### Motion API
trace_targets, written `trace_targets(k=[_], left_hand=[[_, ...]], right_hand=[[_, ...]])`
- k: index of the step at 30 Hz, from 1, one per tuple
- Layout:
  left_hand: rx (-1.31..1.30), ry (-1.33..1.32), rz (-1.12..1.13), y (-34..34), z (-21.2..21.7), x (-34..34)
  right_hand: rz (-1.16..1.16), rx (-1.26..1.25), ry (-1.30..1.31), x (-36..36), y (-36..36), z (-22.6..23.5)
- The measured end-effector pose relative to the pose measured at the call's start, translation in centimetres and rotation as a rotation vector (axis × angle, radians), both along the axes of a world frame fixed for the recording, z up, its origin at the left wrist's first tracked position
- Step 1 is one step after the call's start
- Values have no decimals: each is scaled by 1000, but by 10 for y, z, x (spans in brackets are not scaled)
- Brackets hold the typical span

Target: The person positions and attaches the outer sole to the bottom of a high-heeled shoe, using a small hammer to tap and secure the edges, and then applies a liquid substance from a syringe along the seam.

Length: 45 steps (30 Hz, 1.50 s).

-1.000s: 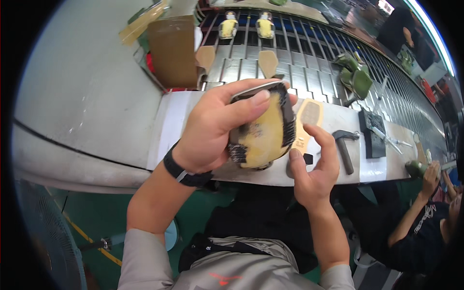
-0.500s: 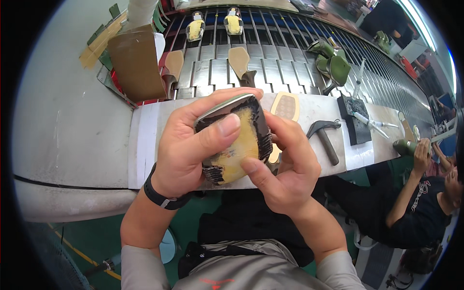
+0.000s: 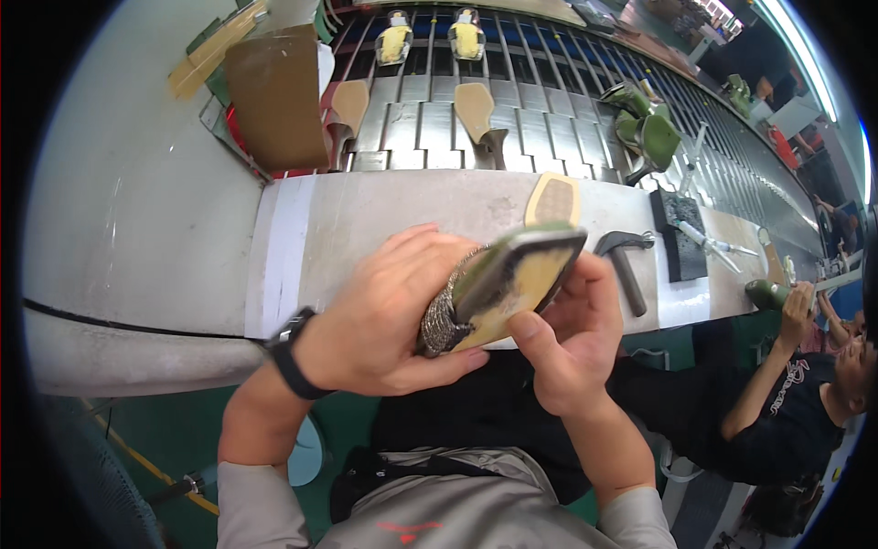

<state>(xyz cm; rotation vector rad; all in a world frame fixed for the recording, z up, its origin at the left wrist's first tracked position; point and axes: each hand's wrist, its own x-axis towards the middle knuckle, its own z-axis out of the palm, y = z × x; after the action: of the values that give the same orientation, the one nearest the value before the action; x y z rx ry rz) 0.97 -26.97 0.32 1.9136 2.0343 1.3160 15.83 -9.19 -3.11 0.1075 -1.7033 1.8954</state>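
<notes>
The left hand (image 3: 389, 306) is wrapping the near-left end of a part-made shoe (image 3: 517, 284), its thumb lying along the near edge while its other fingers are partly hiding behind the shoe. The right hand (image 3: 576, 352) is holding the right side between thumb and curled fingers, only as wide as the shoe's edge, the thumb resting on the yellow underside. Handling it well is probably depending on the left grip bearing the weight, clear of the silvery braided band (image 3: 442, 320), while the right thumb is pressing lightly and flat, since the black-edged rim is looking rough and easily marked. The shoe is tilting above the near edge of the bench (image 3: 384, 197), its underside facing the person. Just beyond, a pale insole (image 3: 553, 201) is lying flat; to the right, a hammer (image 3: 628, 279) is resting, and farther right syringes (image 3: 709, 242) are lying by a black block (image 3: 681, 252). Two heeled soles are standing on the slatted conveyor (image 3: 439, 137) at the far side.
</notes>
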Motion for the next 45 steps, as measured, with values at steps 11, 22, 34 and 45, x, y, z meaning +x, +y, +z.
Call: trace_targets(k=[11,22,34,45], left_hand=[[-483,148,129,-34,-31,-13],[-437,191,189,-36,-34,-11],[-526,171,181,-36,-27,-15],[-438,74,107,-34,-26,-22]], right_hand=[[17,901,15,-28,-1,6],[144,1004,54,-60,15,-4],[158,1048,72,-64,32,3],[-49,1162,240,-54,-6,-16]])
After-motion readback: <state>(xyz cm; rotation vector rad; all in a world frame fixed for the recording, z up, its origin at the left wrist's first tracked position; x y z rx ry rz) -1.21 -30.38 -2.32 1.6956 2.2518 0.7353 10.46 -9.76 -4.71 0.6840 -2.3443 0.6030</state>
